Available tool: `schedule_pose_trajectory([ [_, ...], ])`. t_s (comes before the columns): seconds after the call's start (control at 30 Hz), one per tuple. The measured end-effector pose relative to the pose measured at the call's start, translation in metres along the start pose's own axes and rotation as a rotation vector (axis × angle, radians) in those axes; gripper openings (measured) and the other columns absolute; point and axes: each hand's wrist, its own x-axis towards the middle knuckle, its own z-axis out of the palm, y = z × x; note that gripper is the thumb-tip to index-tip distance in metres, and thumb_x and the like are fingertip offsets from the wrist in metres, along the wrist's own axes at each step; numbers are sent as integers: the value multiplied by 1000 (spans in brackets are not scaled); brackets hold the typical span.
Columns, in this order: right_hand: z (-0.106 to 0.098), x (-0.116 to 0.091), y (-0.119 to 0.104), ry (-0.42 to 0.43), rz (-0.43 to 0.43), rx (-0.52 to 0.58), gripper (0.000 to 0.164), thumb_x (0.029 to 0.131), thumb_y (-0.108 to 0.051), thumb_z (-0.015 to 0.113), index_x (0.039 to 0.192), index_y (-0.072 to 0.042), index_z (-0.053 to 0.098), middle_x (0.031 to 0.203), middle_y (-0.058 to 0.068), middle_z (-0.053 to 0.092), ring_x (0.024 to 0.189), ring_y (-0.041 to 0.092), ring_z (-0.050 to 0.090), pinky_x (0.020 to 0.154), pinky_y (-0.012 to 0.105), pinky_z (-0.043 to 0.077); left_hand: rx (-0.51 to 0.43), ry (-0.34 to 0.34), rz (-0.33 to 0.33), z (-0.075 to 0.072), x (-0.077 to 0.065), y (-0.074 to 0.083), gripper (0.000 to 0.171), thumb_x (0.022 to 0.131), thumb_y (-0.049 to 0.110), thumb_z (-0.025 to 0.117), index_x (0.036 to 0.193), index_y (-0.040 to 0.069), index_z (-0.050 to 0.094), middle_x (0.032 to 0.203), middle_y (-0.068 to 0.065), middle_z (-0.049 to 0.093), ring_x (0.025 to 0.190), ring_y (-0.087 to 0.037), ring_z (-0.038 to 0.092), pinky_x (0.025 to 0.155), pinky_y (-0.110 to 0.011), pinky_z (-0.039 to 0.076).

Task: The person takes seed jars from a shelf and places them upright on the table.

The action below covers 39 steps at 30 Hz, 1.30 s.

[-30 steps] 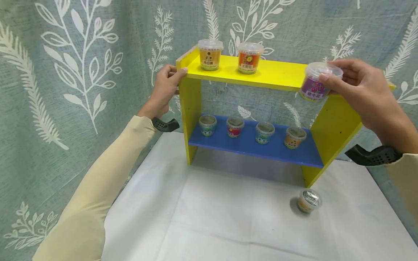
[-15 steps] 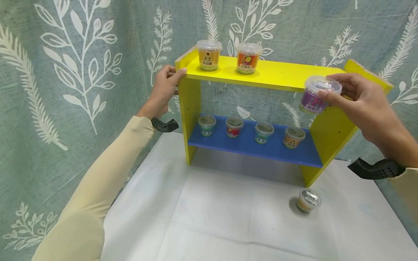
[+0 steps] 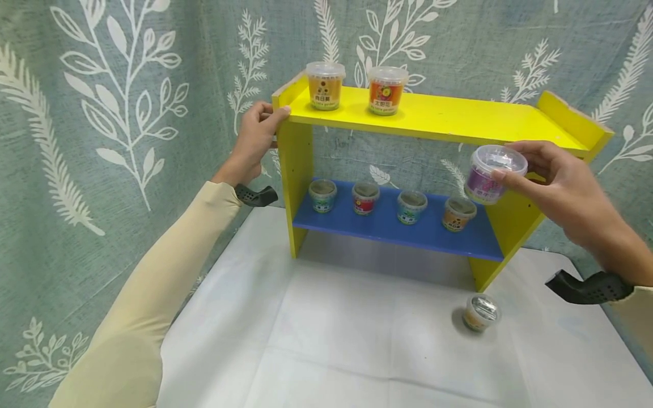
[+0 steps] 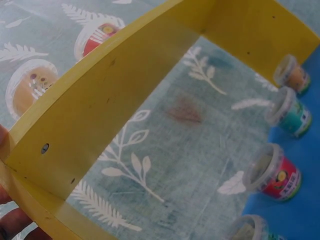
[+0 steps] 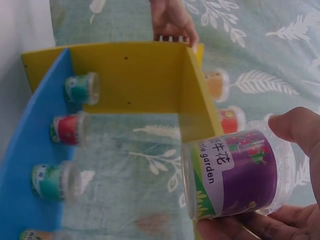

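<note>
My right hand [image 3: 566, 190] pinches a clear plastic cup with a purple label [image 3: 484, 178], thumb in front. That cup [image 5: 240, 175] is upright in the head view, just below the front edge of the yellow top board, towards its right end. My left hand [image 3: 255, 139] grips the upper left corner of the yellow and blue shelf unit [image 3: 433, 116], its thumb on the front edge. On the top board stand a yellow-labelled cup [image 3: 325, 88] and an orange-labelled cup [image 3: 386, 93], both at the left.
Along the blue middle board [image 3: 336, 225] stand several smaller cups, among them a red-labelled one [image 3: 365, 201]. Another lidded cup [image 3: 481, 313] sits on the white tablecloth [image 3: 347, 334], near the unit's right foot. A leaf-patterned curtain [image 3: 153, 73] hangs behind.
My right hand has lowered the purple-labelled cup from the top board's front edge to below it. The left hand keeps its grip on the corner.
</note>
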Motion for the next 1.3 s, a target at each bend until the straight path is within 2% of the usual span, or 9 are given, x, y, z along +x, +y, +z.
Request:
schedule_pose_trajectory([
  [0.1, 1, -4, 4, -16, 17, -21, 70, 100, -40, 68, 157, -14, 39, 151, 17, 48, 123, 27, 53, 78, 4, 41, -8, 0, -11, 0, 0, 1, 40, 100, 47, 64, 122, 16, 55, 118, -3, 57, 105, -22, 58, 87, -38, 48],
  [0.17, 2, -7, 6, -24, 23, -31, 70, 100, -41, 68, 158, -16, 38, 150, 16, 48, 124, 27, 53, 78, 3, 41, -3, 2, -14, 0, 0, 1, 40, 100, 47, 64, 122, 16, 54, 118, -3, 57, 105, -22, 58, 87, -37, 48],
  [0.37, 3, -16, 15, -32, 14, -43, 66, 101, -38, 68, 157, -17, 42, 141, 13, 52, 106, -2, 53, 76, 2, 43, 0, 3, -23, 1, 0, 1, 41, 100, 48, 64, 122, 16, 54, 118, -4, 57, 105, -21, 58, 88, -38, 48],
  [0.43, 5, -19, 17, -37, 22, -48, 67, 100, -40, 68, 157, -17, 42, 141, 12, 52, 105, -5, 52, 76, 2, 44, 2, 0, -25, 1, 0, 1, 41, 100, 48, 64, 122, 16, 54, 119, -3, 56, 105, -21, 58, 88, -38, 48],
  [0.63, 12, -27, 26, -59, 29, -8, 63, 100, -34, 69, 154, -14, 44, 134, 3, 52, 105, -2, 54, 76, 6, 48, -5, -4, -16, 2, 0, 1, 40, 100, 47, 64, 123, 16, 54, 120, -5, 57, 105, -22, 58, 88, -38, 48],
  [0.77, 15, -33, 33, -79, 22, 10, 61, 100, -30, 71, 152, -13, 46, 132, 0, 53, 108, -4, 53, 77, 6, 48, -14, -12, -9, 2, 0, 1, 39, 101, 46, 64, 124, 15, 54, 120, -5, 57, 104, -23, 59, 88, -39, 48],
  [0.97, 24, -43, 39, -117, 26, 53, 56, 100, -26, 72, 149, -13, 48, 130, 0, 55, 107, -4, 58, 79, 10, 51, -30, -9, -5, 1, 0, 2, 38, 100, 45, 65, 122, 15, 55, 117, -4, 58, 103, -23, 60, 86, -39, 49],
  [1.3, 39, -54, 57, -171, 5, 107, 57, 99, -19, 72, 149, -6, 46, 131, 6, 55, 105, -4, 60, 79, 14, 54, -11, 0, -1, 1, 0, 0, 39, 100, 46, 64, 121, 15, 54, 117, -3, 58, 103, -22, 60, 86, -39, 49],
])
